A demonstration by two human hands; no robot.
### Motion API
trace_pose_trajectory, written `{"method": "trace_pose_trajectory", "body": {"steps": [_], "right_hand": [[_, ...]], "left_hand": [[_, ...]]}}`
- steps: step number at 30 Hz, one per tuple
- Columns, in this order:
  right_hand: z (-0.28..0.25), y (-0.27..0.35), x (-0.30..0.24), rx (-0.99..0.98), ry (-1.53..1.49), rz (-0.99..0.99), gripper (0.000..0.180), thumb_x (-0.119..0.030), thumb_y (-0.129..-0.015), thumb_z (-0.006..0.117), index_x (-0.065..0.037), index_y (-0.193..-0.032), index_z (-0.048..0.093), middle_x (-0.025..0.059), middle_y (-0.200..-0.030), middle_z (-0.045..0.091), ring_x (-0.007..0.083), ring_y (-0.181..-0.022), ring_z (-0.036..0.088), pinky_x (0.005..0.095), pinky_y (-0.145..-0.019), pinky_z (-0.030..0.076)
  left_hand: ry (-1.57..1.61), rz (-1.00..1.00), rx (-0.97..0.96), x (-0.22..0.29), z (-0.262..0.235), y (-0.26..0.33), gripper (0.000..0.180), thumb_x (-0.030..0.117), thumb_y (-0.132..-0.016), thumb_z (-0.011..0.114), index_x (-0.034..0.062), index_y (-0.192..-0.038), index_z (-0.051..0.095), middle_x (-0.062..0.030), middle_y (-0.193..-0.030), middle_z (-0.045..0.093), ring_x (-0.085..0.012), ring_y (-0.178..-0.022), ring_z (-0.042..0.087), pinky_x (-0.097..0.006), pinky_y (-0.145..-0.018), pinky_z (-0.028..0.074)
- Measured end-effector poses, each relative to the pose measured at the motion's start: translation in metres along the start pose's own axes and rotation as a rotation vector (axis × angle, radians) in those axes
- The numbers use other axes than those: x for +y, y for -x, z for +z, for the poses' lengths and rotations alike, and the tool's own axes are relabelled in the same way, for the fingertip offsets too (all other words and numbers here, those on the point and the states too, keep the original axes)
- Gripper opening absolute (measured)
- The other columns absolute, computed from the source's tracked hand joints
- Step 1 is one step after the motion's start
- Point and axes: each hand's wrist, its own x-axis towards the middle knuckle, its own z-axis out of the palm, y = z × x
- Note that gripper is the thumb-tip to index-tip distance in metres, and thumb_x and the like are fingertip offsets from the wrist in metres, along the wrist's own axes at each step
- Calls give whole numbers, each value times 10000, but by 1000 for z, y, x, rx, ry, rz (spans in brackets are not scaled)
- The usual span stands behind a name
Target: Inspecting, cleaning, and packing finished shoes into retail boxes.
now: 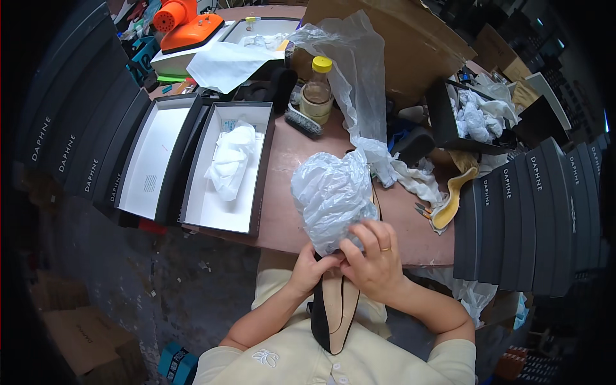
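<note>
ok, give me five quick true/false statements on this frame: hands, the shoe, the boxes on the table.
1. Both hands are on the shoe. True: the left hand and right hand grip the black shoe at its front end.
2. The crumpled wrap at the shoe's front is orange. False: it is pale translucent plastic.
3. The open shoe box holds white paper. True: crumpled white tissue paper lies inside.
4. The bottle has a red cap. False: the cap is yellow.
5. The right hand wears no ring. False: a ring shows on one finger.
</note>
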Motion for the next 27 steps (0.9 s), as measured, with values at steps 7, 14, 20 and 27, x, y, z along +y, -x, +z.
{"method": "trace_pose_trajectory", "body": {"steps": [7, 14, 20, 27], "right_hand": [[17, -15, 17, -192, 75, 163, 438, -130, -699, 634, -10, -1110, 543, 246, -1206, 457, 430, -1174, 426, 475, -935, 400], [-30, -106, 115, -768, -870, 19, 581, -206, -682, 803, 9, -1159, 551, 141, -1191, 573, 241, -1071, 551, 316, -880, 445], [38, -157, 94, -1185, -761, -181, 374, -203, -738, 730, -29, -1049, 615, 128, -949, 647, 199, -882, 593, 307, -806, 457], [-41, -111, -40, -621, -793, -231, 703, 14, -708, 552, -23, -1364, 302, 141, -991, 557, 317, -899, 575, 402, -691, 489]], "left_hand": [[-23, 105, 1, -4, 5, -9, 414, 137, -826, 661, -8, -1188, 519, -62, -1138, 572, -138, -1048, 517, -289, -937, 383], [-28, 112, -84, -2, 3, -3, 385, 140, -848, 642, -20, -1175, 519, -66, -1125, 573, -137, -1030, 513, -275, -919, 379], [-118, 95, -27, -5, 3, -7, 383, 157, -846, 633, -12, -1172, 525, -60, -1090, 583, -133, -975, 539, -277, -849, 420], [-53, 146, -31, -49, -38, -12, 457, 185, -871, 561, 28, -1281, 433, -106, -1156, 529, -202, -1035, 536, -326, -928, 427]]}}
